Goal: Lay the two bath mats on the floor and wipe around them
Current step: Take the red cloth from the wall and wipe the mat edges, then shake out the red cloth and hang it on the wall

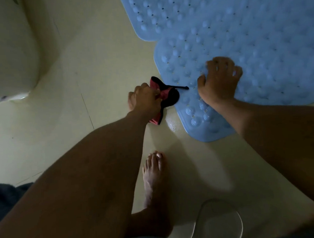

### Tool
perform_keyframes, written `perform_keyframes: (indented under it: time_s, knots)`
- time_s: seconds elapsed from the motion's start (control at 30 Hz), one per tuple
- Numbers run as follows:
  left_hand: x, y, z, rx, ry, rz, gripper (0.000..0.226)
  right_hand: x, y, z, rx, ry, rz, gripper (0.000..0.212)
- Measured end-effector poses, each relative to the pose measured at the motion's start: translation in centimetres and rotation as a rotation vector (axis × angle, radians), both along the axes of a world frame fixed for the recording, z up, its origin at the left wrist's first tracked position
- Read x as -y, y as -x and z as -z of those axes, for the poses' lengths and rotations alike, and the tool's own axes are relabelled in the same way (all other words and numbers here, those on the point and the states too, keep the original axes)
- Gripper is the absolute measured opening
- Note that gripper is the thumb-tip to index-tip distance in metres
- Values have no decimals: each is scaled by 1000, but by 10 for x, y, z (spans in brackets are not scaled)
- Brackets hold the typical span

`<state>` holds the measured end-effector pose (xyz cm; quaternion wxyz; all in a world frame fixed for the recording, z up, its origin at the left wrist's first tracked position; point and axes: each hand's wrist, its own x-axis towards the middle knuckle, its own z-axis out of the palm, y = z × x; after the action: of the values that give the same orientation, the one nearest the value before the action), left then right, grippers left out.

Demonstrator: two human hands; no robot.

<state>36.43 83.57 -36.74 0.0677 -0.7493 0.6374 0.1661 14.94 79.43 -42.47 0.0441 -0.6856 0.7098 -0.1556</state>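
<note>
Head view: our left hand [145, 99] clamps the red-and-black cloth [167, 96] beside the blue mat [239, 43]; our right hand [220, 80], fingers spread, presses the mat flat. We judge 2 risks: the cloth snagging the mat edge, and our bare foot [153, 174] slipping on the wet floor [99, 58].

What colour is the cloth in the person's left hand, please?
Red and black cloth, seen in the head view.

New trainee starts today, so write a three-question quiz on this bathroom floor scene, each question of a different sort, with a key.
1. True or false: the right hand rests flat on the blue bath mat.
2. What does the left hand grip? A) a sponge B) a red and black cloth C) a brush
3. Fill in: the cloth lies on the pale floor at the mat's ____ edge as seen in the picture.

Key: 1 true; 2 B; 3 left.
</note>
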Motion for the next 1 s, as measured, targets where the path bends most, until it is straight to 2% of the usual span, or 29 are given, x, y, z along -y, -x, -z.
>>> perform_keyframes:
  time_s: [0.07, 0.1, 0.2, 0.23, 0.3, 0.4, 0.5, 0.6, 0.7, 0.77, 0.83, 0.9, 1.0]
  knots:
    - [9, 0, -10, -157, 8, -109, 25, 12, -14, -18, 94, -33, -89, 36]
    - [15, 1, -18, -241, 21, -151, 23, 22, -23, -30, 183, -140, -118, 35]
    - [43, 7, -51, -443, 71, -233, 24, 53, -45, -75, 605, -663, -100, 28]
    - [56, 8, -64, -495, 102, -245, 24, 62, -47, -90, 782, -781, -45, 24]
    - [82, 8, -91, -569, 167, -244, 24, 79, -42, -123, 1024, -873, 28, 22]
    - [124, 13, -135, -635, 241, -192, 24, 108, -25, -179, 1207, -773, 2, 21]
    - [156, 30, -187, -675, 338, -149, 25, 133, -7, -246, 1312, -634, -58, 16]
    - [177, 50, -244, -739, 489, -145, 25, 147, 12, -312, 1307, -519, -175, 8]
    - [185, 73, -299, -813, 580, -106, 26, 154, 27, -373, 1267, -390, -237, 13]
    - [186, 91, -332, -931, 533, -95, 34, 154, 36, -408, 1267, -301, -227, 15]
    - [186, 108, -357, -1032, 426, -46, 29, 152, 47, -435, 1252, -233, -226, 13]
    - [187, 122, -375, -1068, 371, 24, 25, 151, 59, -457, 1223, -185, -233, 9]
    - [191, 135, -392, -1042, 425, 109, 31, 151, 75, -480, 1194, -122, -237, 21]
